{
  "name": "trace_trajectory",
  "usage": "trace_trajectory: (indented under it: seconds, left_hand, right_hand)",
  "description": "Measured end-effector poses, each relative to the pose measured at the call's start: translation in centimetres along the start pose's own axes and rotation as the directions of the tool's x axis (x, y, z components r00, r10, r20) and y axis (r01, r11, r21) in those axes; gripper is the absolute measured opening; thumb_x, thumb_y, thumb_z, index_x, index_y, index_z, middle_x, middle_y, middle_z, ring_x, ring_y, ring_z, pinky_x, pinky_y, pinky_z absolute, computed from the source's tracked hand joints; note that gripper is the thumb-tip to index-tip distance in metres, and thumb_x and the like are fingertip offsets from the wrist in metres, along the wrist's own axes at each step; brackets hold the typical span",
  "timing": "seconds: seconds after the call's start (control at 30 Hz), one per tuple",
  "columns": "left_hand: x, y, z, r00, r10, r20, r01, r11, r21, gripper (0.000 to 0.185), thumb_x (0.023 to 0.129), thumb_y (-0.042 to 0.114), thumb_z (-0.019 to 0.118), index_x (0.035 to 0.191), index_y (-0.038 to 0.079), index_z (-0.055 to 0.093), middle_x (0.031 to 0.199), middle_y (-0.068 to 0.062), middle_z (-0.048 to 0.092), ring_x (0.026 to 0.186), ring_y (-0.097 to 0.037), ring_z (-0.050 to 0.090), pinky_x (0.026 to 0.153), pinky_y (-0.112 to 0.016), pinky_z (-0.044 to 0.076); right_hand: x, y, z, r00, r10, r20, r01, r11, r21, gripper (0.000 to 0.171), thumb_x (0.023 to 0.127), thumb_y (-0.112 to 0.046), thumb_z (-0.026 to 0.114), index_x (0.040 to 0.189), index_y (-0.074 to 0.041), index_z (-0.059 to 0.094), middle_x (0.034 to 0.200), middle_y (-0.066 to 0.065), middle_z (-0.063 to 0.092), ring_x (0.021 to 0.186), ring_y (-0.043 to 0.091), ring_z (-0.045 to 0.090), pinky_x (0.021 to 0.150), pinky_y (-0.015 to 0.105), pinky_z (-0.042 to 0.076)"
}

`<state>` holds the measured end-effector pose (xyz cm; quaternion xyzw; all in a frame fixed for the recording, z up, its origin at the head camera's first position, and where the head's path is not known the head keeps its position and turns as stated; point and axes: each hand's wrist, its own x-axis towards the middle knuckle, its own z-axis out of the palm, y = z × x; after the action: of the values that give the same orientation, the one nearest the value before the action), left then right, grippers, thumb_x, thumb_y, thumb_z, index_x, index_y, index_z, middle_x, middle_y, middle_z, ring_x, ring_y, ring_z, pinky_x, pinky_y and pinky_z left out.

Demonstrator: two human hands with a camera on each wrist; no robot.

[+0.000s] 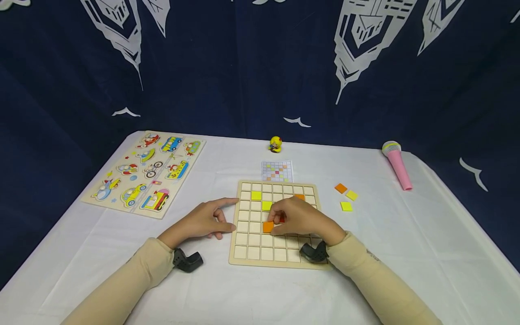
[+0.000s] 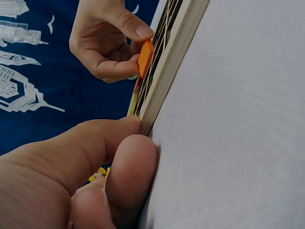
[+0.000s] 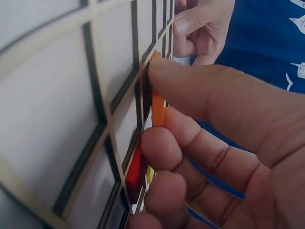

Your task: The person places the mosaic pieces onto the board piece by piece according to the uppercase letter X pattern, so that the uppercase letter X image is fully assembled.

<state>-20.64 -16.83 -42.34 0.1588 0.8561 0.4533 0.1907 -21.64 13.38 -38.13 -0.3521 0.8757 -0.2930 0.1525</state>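
Note:
A wooden grid board (image 1: 243, 257) lies in front of me with a few yellow, orange and red tiles set in its cells. My right hand (image 1: 298, 219) pinches an orange tile (image 1: 268, 226) between thumb and fingers just over a middle cell; the right wrist view shows that orange tile (image 3: 157, 102) standing on edge against the grid, with a red tile (image 3: 136, 169) under the fingers. In the left wrist view the same orange tile (image 2: 145, 56) is tilted above the board. My left hand (image 1: 205, 221) rests on the cloth, fingertips touching the board's left edge (image 2: 164, 81).
Three loose tiles (image 1: 346, 197), orange and yellow, lie right of the board. A pattern card (image 1: 277, 171) and a yellow toy figure (image 1: 275, 144) sit behind it. A vehicle puzzle board (image 1: 148, 171) is at the left, a pink toy microphone (image 1: 398, 164) at the right.

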Motion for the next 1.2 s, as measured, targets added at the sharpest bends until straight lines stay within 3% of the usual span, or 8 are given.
trace_trajectory:
  seconds: [0.53, 0.8, 0.97, 1.2]
  left_hand:
    - [0.1, -0.1, 0.0, 1.000, 0.017, 0.004, -0.017, 1.000, -0.003, 0.079, 0.094, 0.018, 0.085, 0.162, 0.007, 0.048, 0.078, -0.004, 0.069, 0.058, -0.015, 0.069, 0.051, -0.024, 0.046]
    - [0.1, 0.0, 0.1, 1.000, 0.031, 0.002, -0.031, 0.999, -0.016, 0.079, 0.093, 0.017, 0.086, 0.162, 0.006, 0.048, 0.078, -0.004, 0.068, 0.057, -0.014, 0.068, 0.050, -0.024, 0.046]
    - [0.0, 0.1, 0.0, 1.000, 0.021, 0.003, -0.021, 1.000, -0.016, 0.079, 0.093, 0.018, 0.086, 0.162, 0.007, 0.049, 0.079, -0.005, 0.068, 0.057, -0.014, 0.069, 0.050, -0.024, 0.046]
    - [0.0, 0.0, -0.1, 1.000, 0.015, 0.006, -0.015, 1.000, -0.013, 0.079, 0.093, 0.018, 0.086, 0.162, 0.008, 0.049, 0.079, -0.005, 0.068, 0.057, -0.015, 0.069, 0.051, -0.024, 0.046]
  right_hand:
    - [0.0, -0.2, -0.2, 1.000, 0.028, 0.010, -0.027, 0.999, -0.045, 0.019, 0.085, -0.008, 0.091, 0.097, -0.010, 0.076, 0.082, -0.006, 0.062, 0.075, 0.007, 0.053, 0.071, 0.025, 0.047]
    - [-1.6, 2.1, -1.6, 0.998, -0.069, 0.006, 0.068, 0.991, 0.111, 0.019, 0.090, -0.007, 0.087, 0.106, -0.003, 0.076, 0.085, -0.008, 0.063, 0.063, 0.005, 0.045, 0.062, 0.023, 0.040]
    - [-3.1, 3.6, -2.5, 0.998, -0.052, -0.038, 0.058, 0.983, 0.175, 0.015, 0.094, -0.005, 0.082, 0.107, -0.001, 0.076, 0.089, -0.006, 0.064, 0.069, 0.008, 0.049, 0.065, 0.022, 0.041]
    - [-5.0, 5.1, -3.7, 0.993, 0.020, -0.113, 0.000, 0.985, 0.174, 0.015, 0.095, -0.007, 0.083, 0.107, -0.003, 0.076, 0.083, -0.004, 0.061, 0.069, 0.010, 0.047, 0.066, 0.023, 0.039]
